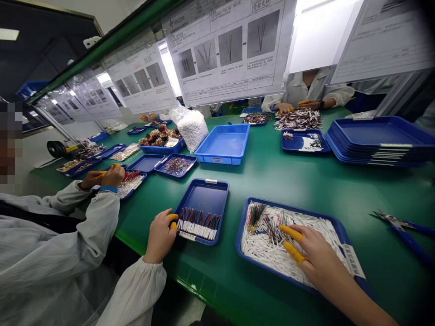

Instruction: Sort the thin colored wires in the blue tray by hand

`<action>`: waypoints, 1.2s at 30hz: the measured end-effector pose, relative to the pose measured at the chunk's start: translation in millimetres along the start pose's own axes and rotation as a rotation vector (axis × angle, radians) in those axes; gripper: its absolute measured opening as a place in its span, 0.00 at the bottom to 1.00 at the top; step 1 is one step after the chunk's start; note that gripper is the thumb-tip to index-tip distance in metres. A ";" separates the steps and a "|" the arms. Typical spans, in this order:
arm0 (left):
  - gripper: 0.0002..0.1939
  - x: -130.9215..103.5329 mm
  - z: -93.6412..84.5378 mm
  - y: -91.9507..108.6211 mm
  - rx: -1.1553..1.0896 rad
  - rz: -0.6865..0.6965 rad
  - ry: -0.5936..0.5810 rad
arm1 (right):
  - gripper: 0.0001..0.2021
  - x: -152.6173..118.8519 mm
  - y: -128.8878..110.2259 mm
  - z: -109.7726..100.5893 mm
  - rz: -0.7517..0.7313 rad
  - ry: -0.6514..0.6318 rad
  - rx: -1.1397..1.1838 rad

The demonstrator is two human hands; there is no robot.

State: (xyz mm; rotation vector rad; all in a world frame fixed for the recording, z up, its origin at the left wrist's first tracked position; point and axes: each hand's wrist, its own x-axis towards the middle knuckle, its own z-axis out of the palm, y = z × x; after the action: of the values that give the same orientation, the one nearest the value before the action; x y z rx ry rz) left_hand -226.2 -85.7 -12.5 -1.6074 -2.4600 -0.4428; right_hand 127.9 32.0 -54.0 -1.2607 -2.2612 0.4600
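Your left hand, its grip unclear, rests at the edge of the blue tray of rowed wires, perhaps steadying it, while your right hand, slightly spread, is over loose white tubes, presumably set close for reach.

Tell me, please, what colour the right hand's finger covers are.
The finger covers on the right hand are orange-yellow, clearest in the head view.

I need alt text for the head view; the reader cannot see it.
A person's right hand is over a blue tray of thin white pieces and coloured wires; the left hand is at the edge of another tray holding a row of white-ended wires. A blue-handled tool lies at right.
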 end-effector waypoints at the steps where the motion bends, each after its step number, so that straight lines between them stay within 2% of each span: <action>1: 0.18 0.3 1.0 0.0 0.002 0.002 -0.009 | 0.18 0.0 -1.8 -0.3 0.006 0.006 0.007; 8: 0.16 1.8 -3.4 -2.3 -0.027 0.012 0.004 | 0.17 4.2 -11.7 -11.0 0.084 0.043 0.195; 11: 0.13 4.5 -12.2 14.6 -0.154 0.007 0.099 | 0.15 6.5 -14.0 -17.3 0.166 0.078 0.369; 14: 0.11 6.6 -21.4 57.8 -0.436 0.089 0.118 | 0.13 8.2 -16.9 -23.3 0.251 0.141 0.605; 16: 0.11 6.5 -25.0 97.5 -0.672 0.219 0.006 | 0.11 9.4 -19.7 -27.2 0.317 0.160 0.783; 17: 0.10 6.0 -25.5 118.1 -0.769 0.296 -0.100 | 0.11 10.2 -21.2 -29.0 0.353 0.166 0.865; 19: 0.09 4.5 -23.6 156.5 -0.875 0.471 -0.216 | 0.12 12.0 -24.0 -32.0 0.418 0.188 0.997; 21: 0.08 2.4 -18.0 186.1 -0.907 0.589 -0.309 | 0.13 13.8 -26.2 -34.4 0.462 0.221 1.090; 23: 0.07 0.3 -10.0 204.2 -0.912 0.602 -0.356 | 0.14 15.1 -27.8 -36.7 0.494 0.241 1.156; 25: 0.06 -1.6 -1.6 212.2 -0.909 0.568 -0.361 | 0.15 15.2 -29.2 -39.0 0.525 0.232 1.200; 28: 0.06 -3.7 7.4 213.5 -0.932 0.489 -0.343 | 0.15 13.5 -31.6 -41.4 0.536 0.155 1.238; 32: 0.04 -5.8 10.8 212.7 -1.025 0.396 -0.330 | 0.15 9.9 -34.6 -38.8 0.509 0.020 1.239; 36: 0.03 -7.3 12.6 212.6 -1.062 0.391 -0.268 | 0.12 8.3 -35.4 -33.3 0.459 -0.065 1.196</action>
State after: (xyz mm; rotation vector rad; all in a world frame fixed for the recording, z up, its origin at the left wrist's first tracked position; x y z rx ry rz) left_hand -28.6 -8.1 6.0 -2.5577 -2.0260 -1.7486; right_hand 119.2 22.5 -6.4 -1.0197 -1.2157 1.6896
